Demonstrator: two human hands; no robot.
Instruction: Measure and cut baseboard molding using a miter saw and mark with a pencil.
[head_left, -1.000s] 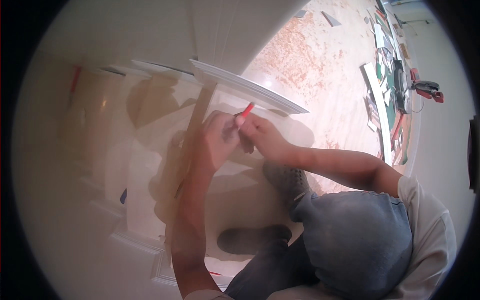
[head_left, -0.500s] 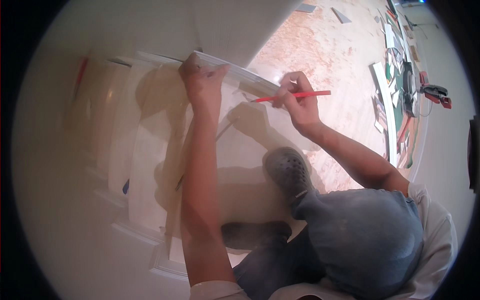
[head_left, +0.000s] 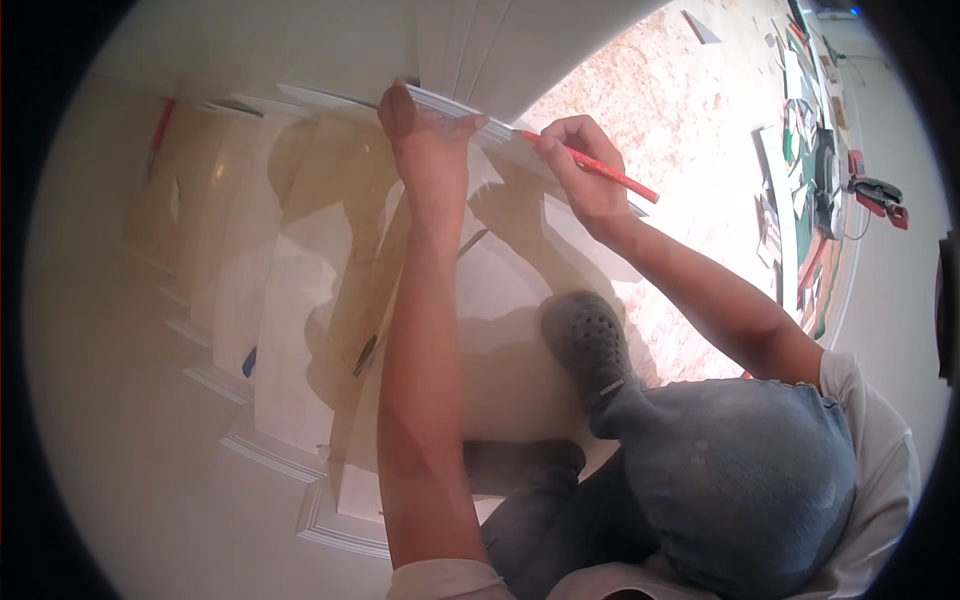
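Observation:
My left hand [head_left: 430, 135] grips a white strip of grooved trim [head_left: 455, 108] against the foot of the pale wall, its thumb pointing along the strip to the right. In my right hand [head_left: 590, 175] is a red pencil [head_left: 625, 180], slanting up to the left. The pencil's tip meets the trim near its right end, or comes very close to it; I cannot tell which. My hands are a short way apart, and their shadows fall on the pale step [head_left: 510, 300] below.
Pale stairs [head_left: 235, 270] descend at left, edged by stepped white skirting [head_left: 265, 455]. A dark slim tool [head_left: 365, 355], a blue-handled tool [head_left: 249, 361] and a red tool [head_left: 161, 130] lie on them. My grey clog [head_left: 585, 340] is close below. Offcuts [head_left: 795, 150] litter the right side.
My right hand has moved up, bringing the pencil's tip from below the trim to near its right end. The pencil has swung from nearly level to slanting. My left hand keeps its grip.

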